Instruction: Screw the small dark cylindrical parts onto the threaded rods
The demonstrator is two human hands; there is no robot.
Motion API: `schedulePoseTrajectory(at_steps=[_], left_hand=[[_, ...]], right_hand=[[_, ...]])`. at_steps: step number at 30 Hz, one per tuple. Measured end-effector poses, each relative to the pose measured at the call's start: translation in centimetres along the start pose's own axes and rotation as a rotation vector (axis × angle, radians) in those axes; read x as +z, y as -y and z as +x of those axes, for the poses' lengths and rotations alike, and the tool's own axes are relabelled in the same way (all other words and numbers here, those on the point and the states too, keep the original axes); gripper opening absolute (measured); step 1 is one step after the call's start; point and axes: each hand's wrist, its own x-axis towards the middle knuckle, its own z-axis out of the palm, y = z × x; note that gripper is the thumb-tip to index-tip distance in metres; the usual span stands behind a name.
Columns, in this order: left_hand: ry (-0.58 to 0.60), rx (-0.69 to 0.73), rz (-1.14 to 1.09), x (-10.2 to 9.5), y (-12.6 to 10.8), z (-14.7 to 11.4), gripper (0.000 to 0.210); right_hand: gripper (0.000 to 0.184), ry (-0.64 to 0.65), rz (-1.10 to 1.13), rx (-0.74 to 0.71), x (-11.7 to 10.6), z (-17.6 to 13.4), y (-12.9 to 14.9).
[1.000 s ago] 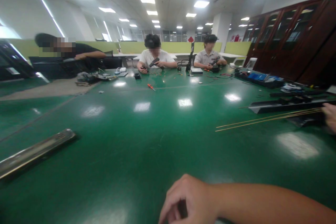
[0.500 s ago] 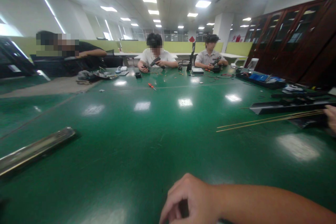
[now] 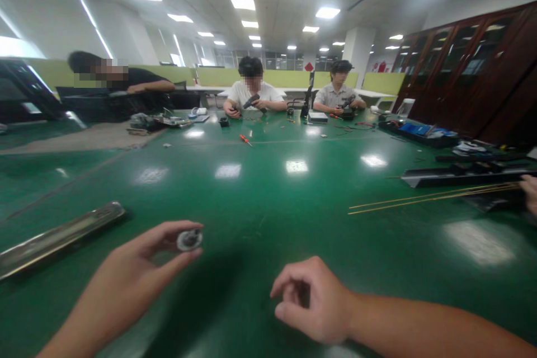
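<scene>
My left hand [image 3: 136,271] is raised over the green table, left of centre. Between its thumb and fingers it pinches a small round part [image 3: 189,240] with a pale grey rim and a darker, uneven middle; its exact kind is unclear. My right hand [image 3: 316,299] hovers low over the table, right of centre. Its fingers are loosely curled with a gap between thumb and forefinger, and nothing shows in them. The hands are apart, and a shadow falls on the table between them.
A long narrow strip-like object [image 3: 62,239] lies at left. Thin brass-coloured rods [image 3: 419,199] reach in from the right, near another person's hand [image 3: 529,187]. Black metal profiles [image 3: 465,175] lie behind them. A red screwdriver [image 3: 245,139] lies farther back. Several people sit across the table [image 3: 251,179].
My left hand has come into view from the lower left with the small round part. My right hand has risen a little and shifted right; its fingers now show more fully.
</scene>
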Motion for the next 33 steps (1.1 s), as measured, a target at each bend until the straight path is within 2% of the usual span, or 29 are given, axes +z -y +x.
schedulePoseTrajectory(at_steps=[2, 6, 11, 13, 17, 22, 27, 33], left_hand=[[0.175, 0.104, -0.098, 2.5, -2.1, -0.6, 0.042], [0.283, 0.336, -0.165, 6.6, -4.6, -2.7, 0.024], [0.383, 0.528, -0.203, 8.0, -3.8, -4.2, 0.022], [0.403, 0.531, -0.217, 8.1, -3.2, -4.3, 0.025], [0.348, 0.443, -0.215, 8.5, -2.5, -4.6, 0.045], [0.399, 0.391, -0.201, 8.3, -2.7, -4.7, 0.021], [0.458, 0.388, -0.21, 8.0, -3.1, -4.5, 0.017], [0.451, 0.383, -0.213, 8.6, -2.9, -5.0, 0.016]], right_hand=[[0.029, -0.036, -0.021, 0.052, -0.2, 0.0, 0.2], [0.052, -0.072, -0.065, 0.071, -0.2, 0.0, 0.5], [0.049, -0.058, -0.092, 0.054, -0.2, 0.0, 0.5], [0.043, -0.052, -0.126, 0.048, -0.3, 0.0, 0.5], [0.039, -0.058, -0.147, 0.04, -0.4, -0.1, 0.5], [0.026, -0.012, -0.155, 0.015, -0.4, -0.3, 0.8], [0.022, 0.027, -0.174, 0.009, -0.4, -0.5, 0.9], [0.009, 0.014, -0.21, 0.013, -0.4, -0.3, 0.7]])
